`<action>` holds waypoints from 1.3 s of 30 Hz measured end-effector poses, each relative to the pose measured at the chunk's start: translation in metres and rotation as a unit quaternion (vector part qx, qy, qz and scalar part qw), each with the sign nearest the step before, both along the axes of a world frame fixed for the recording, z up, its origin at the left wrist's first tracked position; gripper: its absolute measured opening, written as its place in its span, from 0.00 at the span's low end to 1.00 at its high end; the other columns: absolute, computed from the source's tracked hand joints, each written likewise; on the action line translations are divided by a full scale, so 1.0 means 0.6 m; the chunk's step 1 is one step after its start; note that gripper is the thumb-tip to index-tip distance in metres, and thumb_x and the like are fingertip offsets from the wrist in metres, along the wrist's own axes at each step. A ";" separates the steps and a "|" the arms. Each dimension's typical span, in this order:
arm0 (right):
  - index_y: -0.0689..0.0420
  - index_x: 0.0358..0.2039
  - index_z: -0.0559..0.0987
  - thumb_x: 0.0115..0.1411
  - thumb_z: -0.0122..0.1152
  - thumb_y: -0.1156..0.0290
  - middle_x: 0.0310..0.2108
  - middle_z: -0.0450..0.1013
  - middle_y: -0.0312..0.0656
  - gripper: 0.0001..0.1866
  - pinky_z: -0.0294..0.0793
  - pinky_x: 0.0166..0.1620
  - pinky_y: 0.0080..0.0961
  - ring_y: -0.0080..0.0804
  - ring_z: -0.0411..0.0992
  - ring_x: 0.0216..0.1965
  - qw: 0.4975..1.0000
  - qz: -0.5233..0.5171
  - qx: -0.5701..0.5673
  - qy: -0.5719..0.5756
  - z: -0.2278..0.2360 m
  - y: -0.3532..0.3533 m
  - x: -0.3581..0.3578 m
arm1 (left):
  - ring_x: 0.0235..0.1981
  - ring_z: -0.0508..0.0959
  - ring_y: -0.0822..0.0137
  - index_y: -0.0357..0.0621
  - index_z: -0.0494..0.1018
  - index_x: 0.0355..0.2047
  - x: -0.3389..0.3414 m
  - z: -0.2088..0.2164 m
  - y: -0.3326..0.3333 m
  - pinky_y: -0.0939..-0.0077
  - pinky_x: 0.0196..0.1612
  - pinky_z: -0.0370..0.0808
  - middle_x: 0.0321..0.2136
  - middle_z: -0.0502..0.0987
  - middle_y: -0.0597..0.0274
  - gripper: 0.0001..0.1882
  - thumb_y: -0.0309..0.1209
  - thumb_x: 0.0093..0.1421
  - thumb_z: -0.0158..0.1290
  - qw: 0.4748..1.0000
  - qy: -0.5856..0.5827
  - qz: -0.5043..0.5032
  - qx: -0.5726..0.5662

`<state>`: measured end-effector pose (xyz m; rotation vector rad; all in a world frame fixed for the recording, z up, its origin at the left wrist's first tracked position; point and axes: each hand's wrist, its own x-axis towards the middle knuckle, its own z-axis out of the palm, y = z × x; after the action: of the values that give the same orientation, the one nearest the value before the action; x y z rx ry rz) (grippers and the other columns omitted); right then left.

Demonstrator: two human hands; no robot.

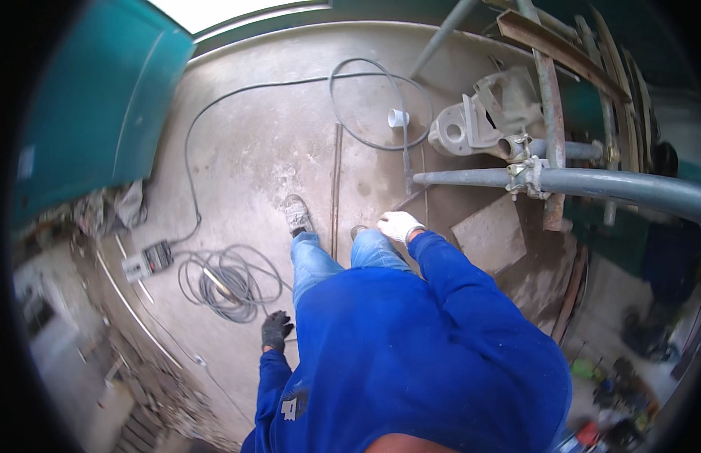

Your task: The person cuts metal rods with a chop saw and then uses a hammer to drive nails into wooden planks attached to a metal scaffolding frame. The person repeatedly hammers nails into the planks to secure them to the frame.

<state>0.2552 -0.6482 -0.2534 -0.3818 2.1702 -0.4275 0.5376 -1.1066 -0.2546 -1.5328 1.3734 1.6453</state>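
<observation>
My left hand [276,330], in a dark grey glove, hangs low beside my left hip. Its fingers look apart, and I make out nothing held in them. Close to it on the floor lies a loose coil of grey cable [231,283], with a strand running toward the glove. My right hand [399,226], in a white glove, is in front of my right knee, its fingers curled in. What it holds, if anything, is hidden. Just beyond it a thin dark rod [411,199] slants over the floor.
A long narrow metal bar [337,189] lies between my feet. Grey scaffold pipes [592,181] with a clamp [525,172] jut in from the right. Near them are a white cup-like piece [398,118] and a pale casting [471,124]. A grey box [148,260] joins the cable at left; rubble lines that side.
</observation>
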 end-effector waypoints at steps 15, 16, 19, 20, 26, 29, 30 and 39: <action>0.71 0.66 0.60 0.60 0.57 0.53 0.51 0.73 0.62 0.42 0.75 0.54 0.43 0.55 0.75 0.49 0.848 -0.414 0.307 0.121 -0.735 0.190 -0.259 | 0.41 0.82 0.57 0.32 0.72 0.52 -0.187 -0.114 -0.107 0.64 0.38 0.84 0.39 0.79 0.52 0.20 0.33 0.65 0.56 0.940 -0.310 -0.120 -0.075; 0.70 0.67 0.58 0.60 0.59 0.54 0.52 0.73 0.62 0.43 0.75 0.54 0.43 0.55 0.75 0.50 0.823 -0.460 0.318 0.096 -0.779 0.213 -0.275 | 0.44 0.82 0.55 0.30 0.72 0.52 -0.167 -0.121 -0.116 0.61 0.39 0.84 0.40 0.80 0.50 0.21 0.33 0.64 0.56 0.912 -0.297 -0.282 -0.029; 0.60 0.52 0.69 0.59 0.61 0.59 0.40 0.78 0.59 0.25 0.78 0.46 0.47 0.53 0.79 0.42 0.779 -0.597 0.182 -0.054 -0.847 0.245 -0.282 | 0.45 0.82 0.59 0.38 0.78 0.47 -0.128 -0.128 -0.130 0.59 0.51 0.77 0.42 0.83 0.49 0.18 0.38 0.66 0.48 0.807 -0.228 -0.542 -0.061; 0.59 0.49 0.69 0.60 0.61 0.60 0.38 0.78 0.59 0.22 0.78 0.46 0.48 0.54 0.79 0.42 0.789 -0.590 0.164 -0.047 -0.847 0.241 -0.275 | 0.44 0.82 0.58 0.37 0.78 0.47 -0.123 -0.124 -0.133 0.59 0.50 0.78 0.41 0.82 0.49 0.18 0.38 0.66 0.48 0.815 -0.249 -0.519 -0.064; 0.61 0.45 0.71 0.62 0.58 0.60 0.41 0.75 0.62 0.18 0.75 0.48 0.52 0.61 0.75 0.43 0.887 -0.407 0.167 0.142 -0.671 0.119 -0.269 | 0.41 0.83 0.57 0.26 0.73 0.50 -0.224 -0.129 -0.106 0.65 0.36 0.85 0.41 0.81 0.44 0.21 0.34 0.65 0.56 0.924 -0.317 -0.188 -0.096; 0.53 0.44 0.73 0.60 0.62 0.56 0.42 0.75 0.48 0.18 0.76 0.43 0.49 0.46 0.76 0.45 0.929 -0.269 0.210 0.141 -0.495 0.020 -0.282 | 0.40 0.83 0.61 0.28 0.73 0.53 -0.395 -0.152 -0.056 0.68 0.41 0.81 0.41 0.81 0.47 0.26 0.39 0.63 0.58 0.856 -0.157 -0.468 -0.151; 0.50 0.45 0.75 0.60 0.62 0.57 0.43 0.76 0.46 0.17 0.75 0.43 0.52 0.47 0.75 0.46 0.942 -0.233 0.204 0.129 -0.427 -0.011 -0.284 | 0.44 0.82 0.62 0.32 0.72 0.56 -0.462 -0.159 -0.018 0.68 0.47 0.78 0.43 0.81 0.48 0.27 0.39 0.63 0.59 0.862 -0.055 -0.473 -0.174; 0.50 0.40 0.79 0.57 0.55 0.65 0.35 0.78 0.40 0.11 0.69 0.42 0.43 0.40 0.76 0.40 0.929 -0.108 0.113 0.334 0.156 -0.149 -0.275 | 0.66 0.63 0.43 0.49 0.70 0.61 -0.899 0.166 0.344 0.34 0.69 0.46 0.60 0.72 0.52 0.41 0.49 0.47 0.65 0.341 0.439 -0.793 -0.249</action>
<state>0.0901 -0.7376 -0.1596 -0.1669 2.9102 -0.1666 -0.0017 -0.9003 -0.1548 1.1488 2.4532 0.3605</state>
